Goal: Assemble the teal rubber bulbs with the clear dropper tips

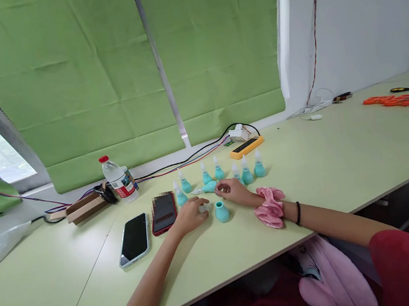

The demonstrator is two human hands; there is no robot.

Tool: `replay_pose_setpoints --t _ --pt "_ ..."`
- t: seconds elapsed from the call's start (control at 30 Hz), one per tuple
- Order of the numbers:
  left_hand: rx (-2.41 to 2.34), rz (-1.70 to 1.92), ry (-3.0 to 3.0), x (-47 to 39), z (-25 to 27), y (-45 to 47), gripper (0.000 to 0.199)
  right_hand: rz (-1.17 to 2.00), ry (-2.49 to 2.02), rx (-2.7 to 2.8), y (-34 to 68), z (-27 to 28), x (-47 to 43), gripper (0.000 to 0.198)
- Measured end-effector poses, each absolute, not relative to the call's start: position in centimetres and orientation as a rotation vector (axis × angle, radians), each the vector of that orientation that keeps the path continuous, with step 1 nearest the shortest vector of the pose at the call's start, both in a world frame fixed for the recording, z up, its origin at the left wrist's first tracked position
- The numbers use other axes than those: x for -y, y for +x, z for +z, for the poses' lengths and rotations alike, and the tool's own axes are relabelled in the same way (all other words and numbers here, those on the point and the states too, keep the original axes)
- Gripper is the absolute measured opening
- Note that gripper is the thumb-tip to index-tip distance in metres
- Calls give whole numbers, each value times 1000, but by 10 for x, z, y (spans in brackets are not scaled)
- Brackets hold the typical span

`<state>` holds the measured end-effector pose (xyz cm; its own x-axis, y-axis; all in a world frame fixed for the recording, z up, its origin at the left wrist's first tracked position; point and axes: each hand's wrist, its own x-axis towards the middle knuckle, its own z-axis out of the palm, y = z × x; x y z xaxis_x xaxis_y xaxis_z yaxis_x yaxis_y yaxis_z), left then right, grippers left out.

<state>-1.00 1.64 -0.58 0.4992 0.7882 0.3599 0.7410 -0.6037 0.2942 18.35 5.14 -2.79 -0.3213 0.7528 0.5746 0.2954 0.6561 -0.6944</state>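
Observation:
My left hand [192,215] rests low over the table, its fingers curled around a small translucent plastic piece [204,208]. My right hand [235,192] has its fingertips pinched together; what they hold, if anything, is too small to make out. Just beyond those fingertips a teal nasal aspirator [209,187] lies on its side, clear tip pointing left. Between my hands stands a teal bulb [222,212] without a tip, its round opening upward. Several upright aspirators with clear tips stand behind, one [180,194] close to my left hand and another [258,165] at the right end.
Two phones, one in a red case [163,213] and one pale-edged [134,240], lie left of my hands. Behind them are a plastic bottle [118,181] and a cardboard tray [86,207]. A yellow device [246,147], cables and orange items [396,99] are further back and right.

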Motion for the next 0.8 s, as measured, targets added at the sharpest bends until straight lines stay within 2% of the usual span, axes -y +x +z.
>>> replay_pose_setpoints --t 0.1,0.2,0.43,0.53,0.63,0.8 --pt "-1381 607 2657 -15 -13 -4 35 499 -880 2119 185 -34 -55 14" --pt "-1446 683 2604 -12 -14 2 33 411 -924 2114 186 -35 -56 15" --pt "-1473 1374 2200 -10 -6 9 26 288 -784 1873 187 -21 -43 20" --pt "-1285 1560 2009 -6 -3 13 26 373 -636 1942 185 -17 -33 35" --pt "-1111 1568 1915 0 -1 17 28 393 -566 2024 183 -16 -26 48" --pt "-907 1420 1741 2 1 21 29 282 -523 2064 183 -16 -25 43"
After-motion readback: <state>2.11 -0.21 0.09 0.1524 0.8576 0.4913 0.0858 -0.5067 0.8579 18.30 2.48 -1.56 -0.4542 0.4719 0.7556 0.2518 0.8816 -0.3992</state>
